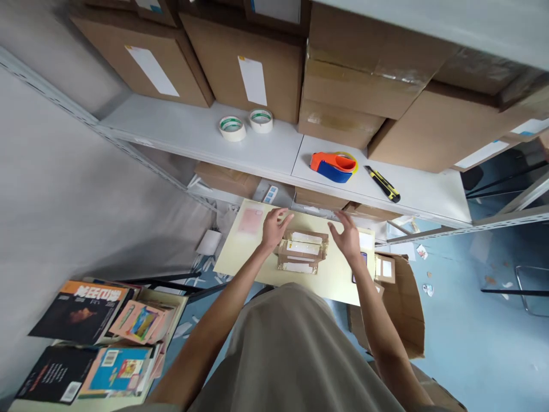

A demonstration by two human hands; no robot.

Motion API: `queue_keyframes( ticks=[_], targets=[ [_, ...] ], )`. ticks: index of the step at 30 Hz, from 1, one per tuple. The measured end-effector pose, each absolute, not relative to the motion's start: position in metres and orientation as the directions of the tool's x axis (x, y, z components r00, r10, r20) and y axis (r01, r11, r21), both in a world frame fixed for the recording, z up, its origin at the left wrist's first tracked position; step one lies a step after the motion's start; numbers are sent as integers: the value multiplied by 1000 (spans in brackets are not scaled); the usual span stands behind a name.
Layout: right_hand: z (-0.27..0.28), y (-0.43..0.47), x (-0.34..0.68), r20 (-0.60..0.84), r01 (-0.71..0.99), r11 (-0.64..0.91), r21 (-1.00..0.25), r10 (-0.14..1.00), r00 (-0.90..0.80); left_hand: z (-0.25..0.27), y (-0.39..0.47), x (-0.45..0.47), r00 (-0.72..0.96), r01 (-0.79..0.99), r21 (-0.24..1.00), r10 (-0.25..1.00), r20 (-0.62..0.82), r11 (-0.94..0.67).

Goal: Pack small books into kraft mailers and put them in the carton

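Observation:
Several small taped cardboard boxes [300, 248] with white labels lie side by side on a pale yellow table [227, 252]. Over their left end is my left hand [274, 230], fingers curved and apart, holding nothing. My right hand [347, 237] is beyond their right end, also with nothing in it, thumb and fingers spread. The two palms face each other across the boxes. Whether the left fingers touch the nearest box I cannot tell. A phone-like dark object [363, 258] lies partly hidden beside my right wrist.
Above the table, a shelf [274, 150] holds tape rolls [232, 128], an orange and blue tape dispenser [332, 166], a yellow-black utility knife [383, 183] and large cartons [253, 63]. Book stacks [86, 312] stand at left. An open carton [401, 306] sits right of the table.

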State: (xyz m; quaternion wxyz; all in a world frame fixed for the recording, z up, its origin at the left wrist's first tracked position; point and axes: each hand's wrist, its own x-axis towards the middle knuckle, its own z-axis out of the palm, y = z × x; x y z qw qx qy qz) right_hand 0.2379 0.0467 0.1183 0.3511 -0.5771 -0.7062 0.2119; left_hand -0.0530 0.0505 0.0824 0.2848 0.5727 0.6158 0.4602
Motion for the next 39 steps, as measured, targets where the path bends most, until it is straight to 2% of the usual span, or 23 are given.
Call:
queue_keyframes(
  ticks=[2, 4, 7, 11, 14, 17, 21, 23, 27, 32, 39],
  targets=[
    [158, 90, 230, 398, 687, 366, -628, 909, -120, 123, 79, -42, -148, 428, 882, 947, 284, -198],
    [185, 136, 221, 446, 736, 399, -547, 883, -147, 160, 104, -31, -139, 414, 881, 941, 309, -229],
    [196, 199, 207, 374, 820, 357, -448, 908, -191, 193, 128, -17, -117, 366, 899, 946, 301, -241],
    [188, 241, 196, 283, 865, 294, -406, 941, -187, 197, 132, -9, -80, 293, 921, 953, 291, -256],
    [185, 228, 197, 269, 843, 244, -479, 955, -124, 183, 113, -10, -69, 217, 946, 963, 260, -239],
    [182, 173, 200, 281, 715, 258, -650, 955, -90, 167, 78, -9, -41, 132, 974, 981, 192, -185],
    [171, 71, 191, 67, 427, 120, -896, 988, -139, 147, 17, -7, 22, 18, 995, 995, 94, -95],
    [162, 29, 180, -50, 295, 10, -955, 980, -195, 137, -10, -7, 21, -11, 999, 999, 39, -39],
    [140, -17, 156, -168, 230, -126, -965, 971, -171, 120, -47, -14, 0, -32, 997, 997, -72, 71],
    [126, -29, 143, -219, 234, -183, -955, 966, -137, 117, -57, -34, 51, 39, 991, 991, -126, 125],
    [137, -46, 159, -378, 338, -261, -904, 856, -352, 126, -25, -82, 182, -121, 923, 923, -340, 364]
  ],
)
